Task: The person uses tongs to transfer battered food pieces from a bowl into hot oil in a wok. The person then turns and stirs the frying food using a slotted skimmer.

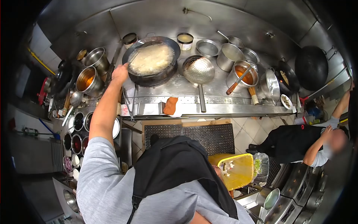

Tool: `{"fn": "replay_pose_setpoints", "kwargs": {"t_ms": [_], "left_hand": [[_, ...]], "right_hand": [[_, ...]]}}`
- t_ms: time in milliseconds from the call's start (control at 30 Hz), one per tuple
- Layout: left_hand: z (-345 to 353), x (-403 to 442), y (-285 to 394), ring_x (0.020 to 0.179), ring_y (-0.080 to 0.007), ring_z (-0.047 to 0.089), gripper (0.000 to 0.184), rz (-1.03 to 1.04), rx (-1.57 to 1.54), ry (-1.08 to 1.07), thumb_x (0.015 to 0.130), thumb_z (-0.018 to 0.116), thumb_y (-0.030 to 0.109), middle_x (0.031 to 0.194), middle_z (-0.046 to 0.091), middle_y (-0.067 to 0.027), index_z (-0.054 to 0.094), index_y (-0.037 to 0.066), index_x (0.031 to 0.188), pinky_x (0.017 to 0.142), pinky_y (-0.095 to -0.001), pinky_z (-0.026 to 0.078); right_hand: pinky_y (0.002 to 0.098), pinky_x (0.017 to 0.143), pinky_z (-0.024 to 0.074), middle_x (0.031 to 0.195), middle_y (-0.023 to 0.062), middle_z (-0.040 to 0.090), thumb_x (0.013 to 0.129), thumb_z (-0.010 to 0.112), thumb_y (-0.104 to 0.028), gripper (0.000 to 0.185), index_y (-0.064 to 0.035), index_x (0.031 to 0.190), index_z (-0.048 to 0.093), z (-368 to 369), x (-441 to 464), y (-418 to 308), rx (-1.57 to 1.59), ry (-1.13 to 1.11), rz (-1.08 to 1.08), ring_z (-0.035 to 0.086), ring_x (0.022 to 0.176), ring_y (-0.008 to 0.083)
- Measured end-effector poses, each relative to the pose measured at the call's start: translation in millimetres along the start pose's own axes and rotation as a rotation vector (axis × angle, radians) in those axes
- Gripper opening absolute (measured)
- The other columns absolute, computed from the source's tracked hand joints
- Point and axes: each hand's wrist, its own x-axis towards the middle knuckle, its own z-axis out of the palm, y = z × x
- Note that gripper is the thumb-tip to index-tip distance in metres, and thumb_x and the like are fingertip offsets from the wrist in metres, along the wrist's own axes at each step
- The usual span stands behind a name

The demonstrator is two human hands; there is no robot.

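Note:
A large dark wok (176, 50) full of pale, foaming, bubbling liquid stands on the range. At its left rim my left hand (120, 73) is closed round the end of a thin utensil (132, 56) that reaches into the foam; its kind I cannot make out. By my right side is a yellow tub (244, 175), tilted, with pale food scraps inside. My right hand (217, 171) shows only in part at the tub's near rim and appears to grip it; the apron hides most of that arm.
A perforated strainer ladle (198, 71) lies right of the wok. Steel pots (229, 56) and a pot of amber liquid (242, 74) stand farther right. Sauce containers (76, 143) sit at left. Another person (298, 143) stands at right, near a clear bag (262, 168).

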Motion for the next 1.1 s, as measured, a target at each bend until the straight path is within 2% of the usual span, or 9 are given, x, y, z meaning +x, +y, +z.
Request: {"fn": "replay_pose_setpoints", "kwargs": {"t_ms": [133, 200, 333, 433, 567, 600, 700, 867, 1100], "left_hand": [[-15, -16, -15, 0.108, -0.0391, 0.063, 0.054, 0.008, 0.015, -0.054, 0.087, 0.048, 0.006, 0.118, 0.062, -0.0222, 0.052, 0.018, 0.139, 0.094, -0.0463, 0.05], [-29, -29, -27, 0.111, -0.0382, 0.062, 0.055, 0.012, -0.036, -0.021, 0.083, 0.051, 0.004, 0.119, 0.064, -0.0221, 0.054, 0.014, 0.137, 0.097, -0.0444, 0.048], [-43, -40, -54, 0.118, -0.0343, 0.059, 0.043, -0.091, -0.256, 0.088, 0.091, 0.055, 0.014, 0.128, 0.063, -0.0145, 0.058, 0.015, 0.134, 0.101, -0.0413, 0.046], [-25, -35, -76, 0.12, -0.0326, 0.059, 0.043, -0.16, -0.436, 0.154, 0.092, 0.055, 0.017, 0.126, 0.064, -0.0154, 0.058, 0.016, 0.135, 0.101, -0.0396, 0.045], [-12, -38, -60, 0.098, -0.0306, 0.068, 0.045, -0.43, -0.621, 0.064, 0.092, 0.056, 0.02, 0.12, 0.067, -0.0161, 0.055, 0.015, 0.137, 0.081, -0.0396, 0.055], [-15, -43, -50, 0.076, -0.028, 0.066, 0.052, -0.465, -0.684, -0.033, 0.092, 0.052, 0.015, 0.103, 0.069, -0.0151, 0.047, 0.016, 0.144, 0.056, -0.0415, 0.055], [12, -39, -50, 0.064, -0.0245, 0.059, 0.062, -0.525, -0.817, -0.222, 0.09, 0.047, 0.009, 0.086, 0.064, -0.0118, 0.035, 0.019, 0.151, 0.044, -0.0396, 0.05], [1, -51, -30, 0.051, -0.0091, 0.042, 0.032, -0.541, -1.126, -0.535, 0.09, 0.043, 0.005, 0.068, 0.049, 0.0028, 0.052, 0.016, 0.119, 0.042, -0.0293, 0.043], [27, -36, -53, 0.044, -0.008, 0.037, 0.056, -0.669, -1.354, -0.687, 0.092, 0.046, 0.005, 0.064, 0.049, 0.0022, 0.032, 0.016, 0.145, 0.041, -0.0285, 0.038]], "right_hand": [[0.0315, 0.044, 0.0414, 0.071, 0.0062, 0.062, 0.096, 0.05, -0.019, 0.019, -0.0105, 0.084, 0.062, -14, 10, 6, 0.074, -0.109, -0.069, 0.055, 0.053, 0.0149], [0.0319, 0.043, 0.0406, 0.068, 0.0053, 0.061, 0.096, 0.051, -0.02, 0.018, -0.0109, 0.086, 0.063, -38, 41, 30, -0.263, -0.217, -0.31, 0.055, 0.052, 0.0152], [0.0331, 0.04, 0.0386, 0.063, 0.0034, 0.059, 0.095, 0.052, -0.021, 0.019, -0.011, 0.084, 0.063, -46, 26, 13, 0.166, -0.279, 0.081, 0.053, 0.047, 0.016], [0.0333, 0.038, 0.0361, 0.062, 0.0043, 0.059, 0.095, 0.051, -0.02, 0.022, -0.011, 0.077, 0.059, -35, 30, 20, -0.208, 0.033, -0.041, 0.049, 0.043, 0.017], [0.0315, 0.038, 0.0371, 0.062, 0.0051, 0.056, 0.097, 0.051, -0.02, 0.022, -0.0096, 0.079, 0.059, -57, 42, 10, -0.186, -0.289, -0.123, 0.05, 0.046, 0.0169], [0.0306, 0.038, 0.0375, 0.064, 0.0051, 0.057, 0.098, 0.05, -0.02, 0.021, -0.0095, 0.082, 0.059, -50, 40, 1, -0.195, -0.243, -0.127, 0.051, 0.048, 0.0164], [0.0278, 0.037, 0.0386, 0.07, 0.0052, 0.057, 0.099, 0.049, -0.019, 0.017, -0.009, 0.091, 0.059, -15, 10, -34, -0.212, -0.1, -0.131, 0.054, 0.053, 0.015], [0.0255, 0.038, 0.0401, 0.08, 0.0057, 0.06, 0.1, 0.049, -0.022, 0.016, -0.0092, 0.103, 0.058, -22, 18, -19, -0.454, -0.195, -0.358, 0.055, 0.056, 0.0135], [0.0314, 0.048, 0.0456, 0.074, 0.0068, 0.061, 0.097, 0.051, -0.021, 0.02, -0.005, 0.104, 0.06, -57, 26, 46, -0.116, -0.077, -0.049, 0.055, 0.055, 0.017]]}}
